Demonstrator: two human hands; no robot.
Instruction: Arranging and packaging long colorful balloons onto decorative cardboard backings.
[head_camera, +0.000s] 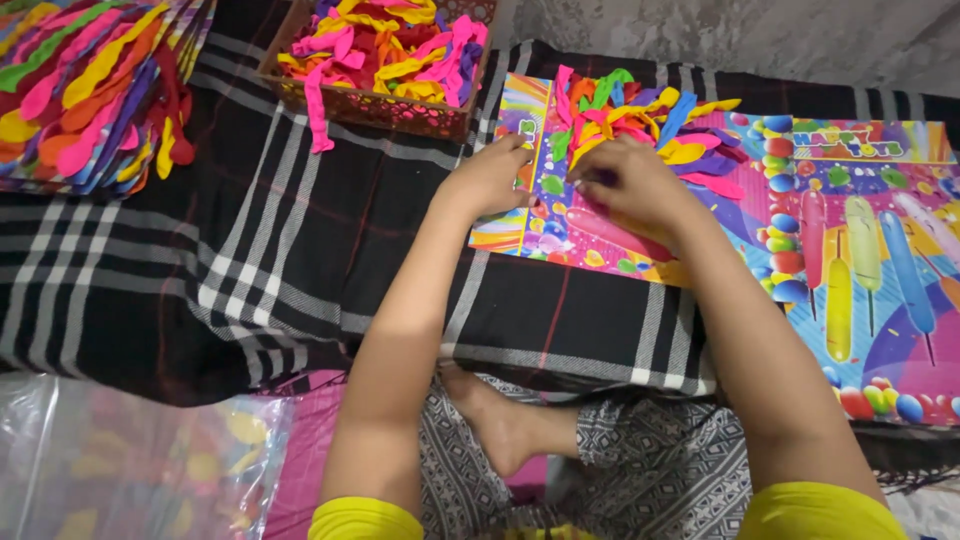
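Observation:
My left hand (490, 178) presses flat on the left edge of a colourful printed card sheet (870, 260) lying on a black plaid cloth. My right hand (632, 185) rests on the same sheet with curled fingers, touching a pile of uninflated balloons (640, 120) in pink, yellow, green, blue and purple heaped on the sheet's top. Whether the right fingers pinch a balloon cannot be told.
A brown basket (300, 92) full of loose balloons stands at the back. A stack of sheets with balloons fixed on them (90, 90) lies at the far left. A clear plastic bag (120, 460) sits at the near left. My bare foot (495, 420) is tucked below.

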